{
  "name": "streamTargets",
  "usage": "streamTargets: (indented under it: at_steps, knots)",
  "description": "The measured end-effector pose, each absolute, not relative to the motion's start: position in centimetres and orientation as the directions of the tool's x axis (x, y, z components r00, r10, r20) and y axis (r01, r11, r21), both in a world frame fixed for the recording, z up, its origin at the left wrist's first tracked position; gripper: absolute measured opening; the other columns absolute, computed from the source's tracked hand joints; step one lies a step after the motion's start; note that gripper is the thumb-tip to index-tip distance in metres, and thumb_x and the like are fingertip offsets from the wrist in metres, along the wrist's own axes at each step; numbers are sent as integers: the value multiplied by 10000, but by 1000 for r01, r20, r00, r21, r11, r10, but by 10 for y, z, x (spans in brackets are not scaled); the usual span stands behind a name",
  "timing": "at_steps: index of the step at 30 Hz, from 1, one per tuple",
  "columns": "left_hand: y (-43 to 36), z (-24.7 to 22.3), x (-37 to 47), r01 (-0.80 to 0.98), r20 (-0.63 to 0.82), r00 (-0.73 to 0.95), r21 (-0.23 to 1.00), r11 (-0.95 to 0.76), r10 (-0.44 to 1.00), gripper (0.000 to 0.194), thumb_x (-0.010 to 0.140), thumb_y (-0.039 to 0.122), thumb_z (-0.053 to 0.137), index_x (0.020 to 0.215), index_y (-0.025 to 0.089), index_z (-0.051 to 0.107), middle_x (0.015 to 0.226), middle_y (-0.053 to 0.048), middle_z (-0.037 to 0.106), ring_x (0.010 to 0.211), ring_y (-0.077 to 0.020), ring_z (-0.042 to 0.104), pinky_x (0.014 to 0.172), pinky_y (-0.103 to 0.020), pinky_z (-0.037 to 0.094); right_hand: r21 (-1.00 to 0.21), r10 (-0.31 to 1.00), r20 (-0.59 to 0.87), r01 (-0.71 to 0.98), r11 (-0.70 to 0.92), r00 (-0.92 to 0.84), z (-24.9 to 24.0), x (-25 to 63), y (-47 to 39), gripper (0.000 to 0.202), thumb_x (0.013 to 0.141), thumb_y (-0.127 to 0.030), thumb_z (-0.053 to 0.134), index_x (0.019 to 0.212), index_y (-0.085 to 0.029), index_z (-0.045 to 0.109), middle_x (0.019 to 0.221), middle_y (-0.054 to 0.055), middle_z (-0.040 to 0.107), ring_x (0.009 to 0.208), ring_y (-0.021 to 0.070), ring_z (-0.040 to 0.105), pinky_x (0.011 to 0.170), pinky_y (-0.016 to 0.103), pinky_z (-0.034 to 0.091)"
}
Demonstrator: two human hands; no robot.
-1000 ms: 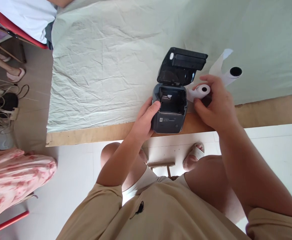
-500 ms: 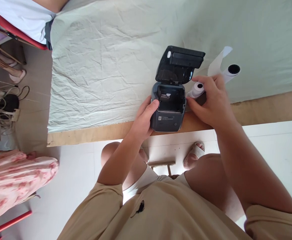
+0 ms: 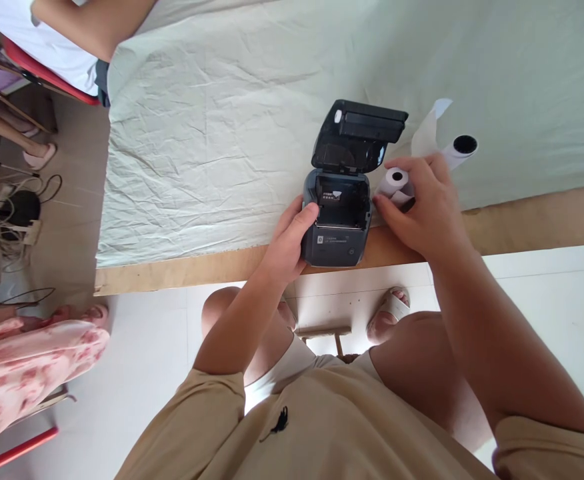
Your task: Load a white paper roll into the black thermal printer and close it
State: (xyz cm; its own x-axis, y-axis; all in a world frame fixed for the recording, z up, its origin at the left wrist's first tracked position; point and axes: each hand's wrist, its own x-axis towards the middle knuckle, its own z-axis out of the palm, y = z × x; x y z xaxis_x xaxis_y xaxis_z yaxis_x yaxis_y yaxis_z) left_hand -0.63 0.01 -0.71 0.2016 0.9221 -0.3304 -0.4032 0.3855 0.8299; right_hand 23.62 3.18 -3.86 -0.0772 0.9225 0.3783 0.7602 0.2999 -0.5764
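A dark label printer [image 3: 336, 245] lies near the table's front edge, its lid [image 3: 357, 137] raised and its paper bay bare of any roll. Around the printer's left side my left hand [image 3: 288, 240] is closed, thumb on the rim of the bay. Just to the right, my right hand [image 3: 425, 200] grips a small white paper roll [image 3: 395, 179] between thumb and fingers, a strip of its paper partly loose. Beyond that hand a second white roll [image 3: 455, 155] with a wide dark core rests on the cloth, a curled paper tail [image 3: 427, 133] beside it.
A pale green cloth [image 3: 212, 147] covers the table, with a bare wooden edge [image 3: 182, 270] along the front. Another person's arm [image 3: 97, 27] reaches over the far left corner. Someone in a pink floral garment [image 3: 37, 373] is at the lower left, near tangled cables [image 3: 7, 227].
The small roll has tilted slightly in my right hand, showing more of its loose paper. The person at upper left has brought an arm further into view. My left hand stays on the printer.
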Motion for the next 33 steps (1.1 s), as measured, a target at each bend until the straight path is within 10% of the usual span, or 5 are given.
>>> streamTargets:
  at_steps: [11, 22, 33]
  knots:
    - [0, -9, -7, -410, -289, 218, 840, 356, 932, 523, 887, 698, 882, 1120, 247, 761, 1116, -53, 878, 1211, -323, 850, 971, -407, 717, -521, 733, 670, 628, 578, -117, 17, 199, 6, 430, 952, -190, 662, 1351, -348, 645, 1190, 79, 803, 1011, 298, 780, 838, 476, 657]
    - [1, -8, -6, -375, -287, 184, 864, 337, 940, 584, 842, 740, 906, 1107, 243, 752, 969, -39, 845, 1144, -312, 844, 842, -362, 674, -513, 766, 601, 626, 588, -228, 4, 185, 18, 269, 956, -70, 614, 1024, -296, 742, 1138, 23, 892, 1007, 267, 849, 910, 455, 648]
    - [4, -15, -8, -395, -181, 171, 888, 235, 969, 680, 781, 623, 1000, 1267, 265, 685, 1084, -8, 823, 968, -194, 806, 852, -311, 656, -383, 583, 740, 502, 775, -335, -7, 183, 13, 130, 1056, -268, 746, 926, -266, 743, 1028, -7, 873, 1025, 235, 821, 892, 431, 543]
